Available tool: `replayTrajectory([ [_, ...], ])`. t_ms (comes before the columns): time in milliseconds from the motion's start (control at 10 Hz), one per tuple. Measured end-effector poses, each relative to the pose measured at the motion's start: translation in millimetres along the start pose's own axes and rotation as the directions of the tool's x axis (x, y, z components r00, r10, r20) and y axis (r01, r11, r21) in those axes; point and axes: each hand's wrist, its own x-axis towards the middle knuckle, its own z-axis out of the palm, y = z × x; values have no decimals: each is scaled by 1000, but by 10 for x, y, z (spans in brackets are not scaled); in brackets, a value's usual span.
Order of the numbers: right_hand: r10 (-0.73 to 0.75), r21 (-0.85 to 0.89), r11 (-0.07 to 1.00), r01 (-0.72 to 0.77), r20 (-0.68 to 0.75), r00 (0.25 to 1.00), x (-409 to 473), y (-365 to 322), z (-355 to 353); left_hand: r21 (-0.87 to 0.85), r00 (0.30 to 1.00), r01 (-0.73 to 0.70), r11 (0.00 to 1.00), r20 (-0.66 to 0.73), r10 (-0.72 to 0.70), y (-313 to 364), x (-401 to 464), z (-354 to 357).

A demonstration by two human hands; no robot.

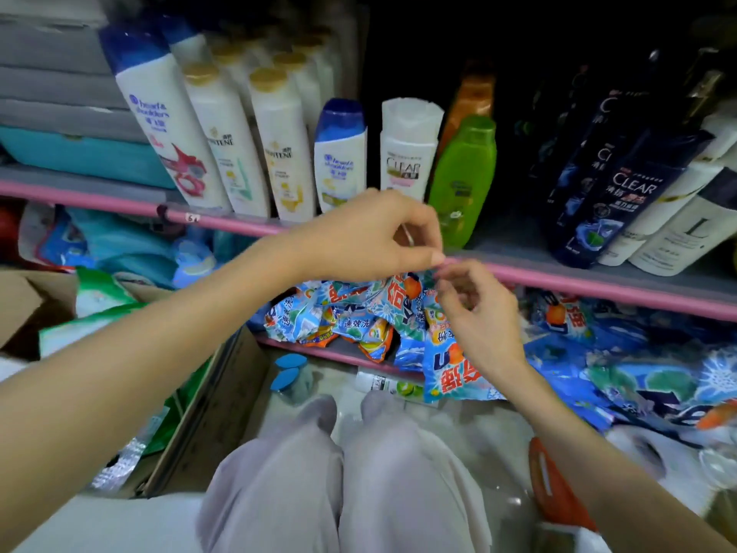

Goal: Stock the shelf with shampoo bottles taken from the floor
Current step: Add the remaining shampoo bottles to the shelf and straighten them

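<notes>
Shampoo bottles stand upright in a row on the pink-edged shelf [223, 223]: a white Clear bottle [406, 147] between a small blue-capped Head & Shoulders bottle [339, 153] and a green bottle [464, 181], with dark Clear bottles [622, 193] further right, while one more bottle [389, 385] lies on the floor below. Just in front of the shelf edge the left hand [371, 237] is curled, thumb and forefinger pinched together, and the right hand [474, 309] meets it fingertip to fingertip, loosely curled; whether either pinches anything I cannot tell. Under them, detergent packets [359, 317] crowd the lower shelf.
</notes>
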Motion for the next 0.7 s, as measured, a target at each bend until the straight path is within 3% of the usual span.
replayTrajectory([
  [100, 85, -28, 996, -81, 197, 977, -144, 335, 374, -149, 977, 202, 968, 99, -189, -638, -299, 400],
  [200, 262, -145, 964, -222, 391, 882, -261, 798, 754, -167, 918, 385, 908, 169, -358, -1358, -603, 875],
  [300, 499, -462, 848, -260, 529, 686, -408, 1410, 1092, -93, 825, 563, 821, 130, -550, -2021, -933, 1388],
  [400, 743, -661, 653, -369, 468, 478, -571, 1954, 1328, -14, 688, 723, 691, 102, -718, -2455, -1161, 1846],
  [500, 873, -611, 486, -625, 312, 375, -661, 2368, 1437, 106, 505, 859, 501, -11, -863, -2684, -1270, 2138],
  [600, 925, -535, 373, -758, 275, 261, -677, 2658, 1505, 110, 418, 906, 409, -82, -904, -2818, -1322, 2290],
  [700, 934, -508, 357, -784, 200, 296, -630, 2867, 1633, 88, 392, 918, 386, -77, -917, -2934, -1315, 2412],
])
